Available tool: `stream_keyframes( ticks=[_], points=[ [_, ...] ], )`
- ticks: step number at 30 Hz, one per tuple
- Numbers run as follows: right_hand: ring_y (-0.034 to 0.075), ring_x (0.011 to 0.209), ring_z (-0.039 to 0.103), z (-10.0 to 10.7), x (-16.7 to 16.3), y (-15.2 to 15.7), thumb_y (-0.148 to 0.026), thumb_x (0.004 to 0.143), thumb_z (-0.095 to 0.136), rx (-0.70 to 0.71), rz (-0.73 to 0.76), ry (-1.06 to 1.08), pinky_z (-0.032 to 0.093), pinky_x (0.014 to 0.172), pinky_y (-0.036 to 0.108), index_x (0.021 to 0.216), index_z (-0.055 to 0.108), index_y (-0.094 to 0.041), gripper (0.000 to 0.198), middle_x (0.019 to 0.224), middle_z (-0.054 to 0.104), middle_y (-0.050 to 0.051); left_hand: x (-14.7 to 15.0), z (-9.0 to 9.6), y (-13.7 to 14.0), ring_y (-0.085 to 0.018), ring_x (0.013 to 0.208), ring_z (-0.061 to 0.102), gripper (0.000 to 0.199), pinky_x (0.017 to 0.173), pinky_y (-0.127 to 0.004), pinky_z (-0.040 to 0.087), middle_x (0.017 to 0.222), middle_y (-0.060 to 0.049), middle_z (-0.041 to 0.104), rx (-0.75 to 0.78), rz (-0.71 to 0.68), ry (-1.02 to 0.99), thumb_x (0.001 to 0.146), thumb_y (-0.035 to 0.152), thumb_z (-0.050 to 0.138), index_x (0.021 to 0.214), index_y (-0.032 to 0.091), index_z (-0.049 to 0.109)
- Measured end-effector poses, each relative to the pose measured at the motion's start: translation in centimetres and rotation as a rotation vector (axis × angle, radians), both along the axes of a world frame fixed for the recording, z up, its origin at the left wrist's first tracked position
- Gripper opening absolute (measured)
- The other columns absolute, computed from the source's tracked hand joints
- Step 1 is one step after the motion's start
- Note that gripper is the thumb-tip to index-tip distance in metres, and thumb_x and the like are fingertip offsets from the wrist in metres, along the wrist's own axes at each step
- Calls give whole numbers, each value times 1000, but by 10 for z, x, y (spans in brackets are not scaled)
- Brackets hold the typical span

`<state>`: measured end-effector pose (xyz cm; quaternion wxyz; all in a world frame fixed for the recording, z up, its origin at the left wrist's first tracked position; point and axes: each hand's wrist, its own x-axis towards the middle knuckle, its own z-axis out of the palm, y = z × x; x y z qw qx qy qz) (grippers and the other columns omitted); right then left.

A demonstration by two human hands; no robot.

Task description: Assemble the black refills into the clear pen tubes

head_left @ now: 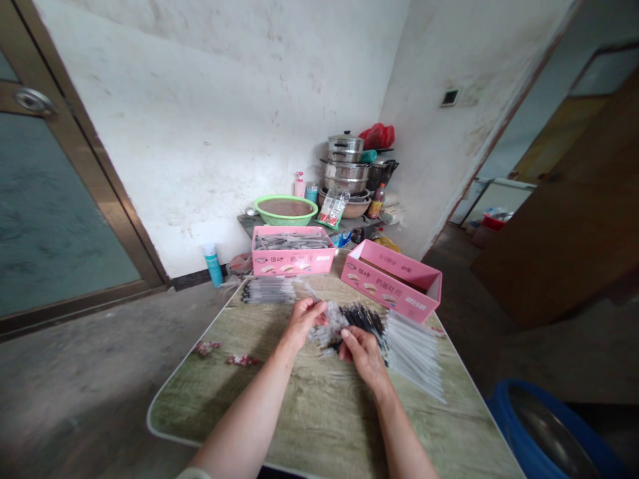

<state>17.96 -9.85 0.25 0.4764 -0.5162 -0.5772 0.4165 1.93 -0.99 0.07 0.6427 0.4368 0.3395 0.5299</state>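
My left hand point(303, 322) is closed, its thumb and fingers pinching a thin whitish pen point(312, 293) that sticks out beyond them. Close beside it, my right hand point(363, 352) has its fingertips pressed together; what they hold, if anything, is too small to make out. Between and just beyond the hands lies a heap of small translucent pieces point(329, 319), which look like pen caps. Dark refill-like sticks point(363, 318) are spread behind my right hand. Long clear tubes point(414, 352) lie in a row to its right. Several pens point(269, 290) lie side by side at the table's far left.
On the table's point(239, 399) far side stand a pink box point(294, 261) full of pens and another pink box point(394, 287) at right. Behind them, a low shelf bears a green basin point(285, 211) and stacked pots point(345, 174). A blue tub point(514, 426) stands right of the table.
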Motion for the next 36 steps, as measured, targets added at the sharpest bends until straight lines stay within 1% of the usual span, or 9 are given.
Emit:
stream_keyframes(
  ticks=[3, 9, 15, 19, 24, 27, 30, 34, 36],
  points=[
    [12, 47, 46, -1, -1, 0, -52, 90, 54, 18, -9, -45, 35, 50, 24, 65, 58, -19, 42, 52, 59, 0, 0, -1, 0, -13, 52, 62, 44, 52, -25, 54, 63, -2, 66, -2, -6, 3, 62, 52, 82, 74, 13, 65],
    [12, 47, 48, 0, -2, 3, -45, 70, 75, 13, -149, 123, 35, 49, 24, 71, 53, -21, 33, 52, 56, -4, -1, 3, 1, -14, 51, 62, 46, 51, -25, 53, 61, -2, 65, -26, 29, -6, 58, 52, 84, 72, 13, 65],
    [13, 46, 45, 0, 17, 3, -49, 77, 67, 36, -232, 16, 33, 49, 26, 69, 58, -20, 32, 51, 57, -2, -8, 3, 7, -14, 52, 63, 49, 53, -25, 54, 63, -2, 67, -63, 146, -89, 54, 53, 85, 72, 13, 63],
    [15, 49, 48, 0, 24, 0, -47, 80, 63, 92, -290, -196, 34, 51, 27, 69, 63, -19, 30, 52, 57, 0, -11, 1, 10, -15, 55, 64, 50, 56, -27, 55, 65, -2, 67, -80, 202, -113, 53, 52, 86, 73, 13, 63],
    [18, 55, 54, 4, 20, -2, -42, 78, 65, 151, -307, -517, 33, 55, 27, 80, 73, -22, 22, 63, 67, 3, -9, 4, 7, -14, 53, 64, 48, 55, -26, 54, 64, -3, 67, -69, 155, -95, 55, 52, 85, 73, 13, 63],
    [18, 55, 55, 7, 16, -3, -47, 89, 54, 174, -289, -461, 35, 57, 27, 90, 72, -20, 32, 61, 64, 2, -7, 6, 5, -14, 53, 64, 48, 54, -25, 53, 65, -4, 67, -48, 94, -74, 57, 52, 84, 75, 12, 64],
    [16, 54, 54, 9, 11, -5, -47, 97, 41, 198, -209, -366, 37, 58, 26, 76, 67, -20, 43, 55, 59, 0, -4, 6, 1, -14, 54, 63, 47, 55, -26, 54, 67, -4, 67, -17, 29, -54, 60, 51, 83, 78, 12, 66],
    [15, 51, 49, 12, 4, -6, -46, 94, 48, 182, -112, -328, 35, 55, 26, 65, 58, -21, 40, 52, 53, -2, -1, 6, -2, -15, 58, 64, 45, 56, -27, 55, 70, -5, 68, 3, -41, -40, 62, 51, 82, 80, 12, 67],
    [14, 49, 45, 12, 5, -6, -45, 90, 52, 149, -108, -284, 32, 52, 26, 62, 57, -21, 38, 50, 49, -3, -3, 6, 1, -14, 57, 64, 45, 57, -27, 54, 71, -5, 68, -3, -3, -54, 61, 51, 83, 79, 12, 67]
  ],
)
